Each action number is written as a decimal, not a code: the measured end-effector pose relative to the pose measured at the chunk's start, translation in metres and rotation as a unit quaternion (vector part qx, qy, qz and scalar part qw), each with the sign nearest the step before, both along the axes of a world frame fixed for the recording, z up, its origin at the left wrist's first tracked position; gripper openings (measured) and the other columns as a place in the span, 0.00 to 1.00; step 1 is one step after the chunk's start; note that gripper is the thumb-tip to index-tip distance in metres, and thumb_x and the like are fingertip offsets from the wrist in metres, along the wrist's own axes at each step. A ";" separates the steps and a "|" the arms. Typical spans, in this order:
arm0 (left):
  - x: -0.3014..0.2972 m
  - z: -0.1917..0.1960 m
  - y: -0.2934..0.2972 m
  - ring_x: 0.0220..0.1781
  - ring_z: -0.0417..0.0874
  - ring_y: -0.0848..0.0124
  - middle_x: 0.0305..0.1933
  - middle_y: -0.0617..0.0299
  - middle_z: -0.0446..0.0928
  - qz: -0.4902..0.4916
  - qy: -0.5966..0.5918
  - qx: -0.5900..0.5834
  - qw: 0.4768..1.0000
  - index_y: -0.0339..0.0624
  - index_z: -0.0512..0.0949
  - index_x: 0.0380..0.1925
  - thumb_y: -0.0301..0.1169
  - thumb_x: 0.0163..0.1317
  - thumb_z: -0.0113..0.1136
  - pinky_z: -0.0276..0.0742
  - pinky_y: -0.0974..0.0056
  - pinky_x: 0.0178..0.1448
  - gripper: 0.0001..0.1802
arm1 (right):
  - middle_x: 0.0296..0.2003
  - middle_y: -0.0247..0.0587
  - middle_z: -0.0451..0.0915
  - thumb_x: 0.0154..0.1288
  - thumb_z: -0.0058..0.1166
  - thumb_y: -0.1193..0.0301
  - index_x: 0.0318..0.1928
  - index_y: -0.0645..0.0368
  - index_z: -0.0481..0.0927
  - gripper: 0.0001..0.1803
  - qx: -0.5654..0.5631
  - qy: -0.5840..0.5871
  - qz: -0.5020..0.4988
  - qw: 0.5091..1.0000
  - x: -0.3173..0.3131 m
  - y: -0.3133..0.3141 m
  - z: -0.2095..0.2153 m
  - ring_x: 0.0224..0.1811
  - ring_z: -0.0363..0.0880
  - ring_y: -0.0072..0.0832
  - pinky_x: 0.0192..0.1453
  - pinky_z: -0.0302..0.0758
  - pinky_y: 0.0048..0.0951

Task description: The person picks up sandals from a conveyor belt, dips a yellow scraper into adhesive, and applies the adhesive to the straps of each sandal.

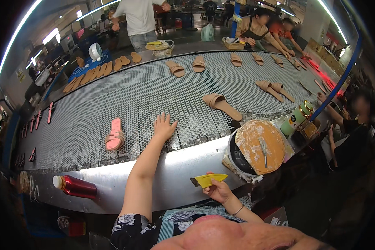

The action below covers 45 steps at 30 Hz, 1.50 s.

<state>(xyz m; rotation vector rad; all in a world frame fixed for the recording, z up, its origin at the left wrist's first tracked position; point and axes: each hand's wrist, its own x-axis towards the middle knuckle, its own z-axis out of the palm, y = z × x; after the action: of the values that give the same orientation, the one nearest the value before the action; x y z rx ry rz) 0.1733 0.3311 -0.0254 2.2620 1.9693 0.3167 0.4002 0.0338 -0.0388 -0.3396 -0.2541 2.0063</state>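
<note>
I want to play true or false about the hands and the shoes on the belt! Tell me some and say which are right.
1. The left hand lies flat on the mesh belt. True.
2. The right hand holds a yellow brush. True.
3. The left hand grips the pink sandal. False: the sandal lies apart, to the hand's left.
4. The red bottle stands upright on the belt. False: it lies on its side on the metal rim.
5. The tan sandal lies beyond the left hand. True.
</note>
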 end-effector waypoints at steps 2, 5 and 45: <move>0.009 -0.004 -0.001 0.78 0.39 0.55 0.76 0.56 0.43 0.019 0.070 -0.030 0.997 0.53 0.53 0.71 0.64 0.64 0.36 0.36 0.46 0.76 0.41 | 0.46 0.45 0.77 0.70 0.46 0.72 0.61 0.55 0.68 0.19 -0.009 -0.004 -0.006 1.000 0.001 0.000 0.005 0.33 0.76 0.30 0.41 0.73 0.35; 0.007 -0.007 0.002 0.77 0.39 0.54 0.76 0.56 0.44 0.015 0.057 -0.024 0.998 0.53 0.52 0.71 0.64 0.64 0.36 0.36 0.46 0.76 0.41 | 0.46 0.46 0.77 0.70 0.46 0.72 0.61 0.55 0.67 0.20 -0.017 -0.002 -0.001 1.000 0.005 0.004 0.004 0.34 0.76 0.31 0.42 0.73 0.36; 0.024 -0.018 0.058 0.77 0.35 0.51 0.76 0.51 0.40 0.159 0.052 -0.056 0.984 0.50 0.48 0.72 0.62 0.65 0.34 0.32 0.42 0.75 0.42 | 0.50 0.45 0.76 0.72 0.43 0.67 0.65 0.52 0.63 0.22 -0.024 -0.010 0.003 1.000 0.044 0.025 -0.023 0.38 0.76 0.34 0.44 0.70 0.40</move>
<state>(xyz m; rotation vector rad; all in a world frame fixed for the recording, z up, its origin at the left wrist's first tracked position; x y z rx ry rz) 0.1969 0.3892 -0.0431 1.9297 2.3402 0.1151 0.4446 0.0585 -0.0621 -0.3896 -0.2191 2.0192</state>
